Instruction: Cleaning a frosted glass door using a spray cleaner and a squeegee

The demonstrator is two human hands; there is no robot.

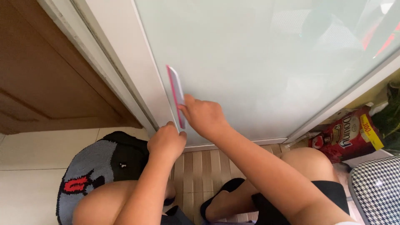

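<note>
both hands (166, 141) (204, 116) grip the pink scraper (176, 93), wiping the glass door (258, 62); next it needs a steady pull

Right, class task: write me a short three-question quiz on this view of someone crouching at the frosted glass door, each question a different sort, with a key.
1. True or false: the right hand presses a pink-edged flat scraper against the frosted glass door.
2. Multiple choice: where is the left hand? A) on the floor mat B) at the scraper's lower end, by the door frame C) on the red refill pouch
3. Fill in: the grey and black knitted mat lies to the ____ of the person's knees.

Key
1. True
2. B
3. left
</note>
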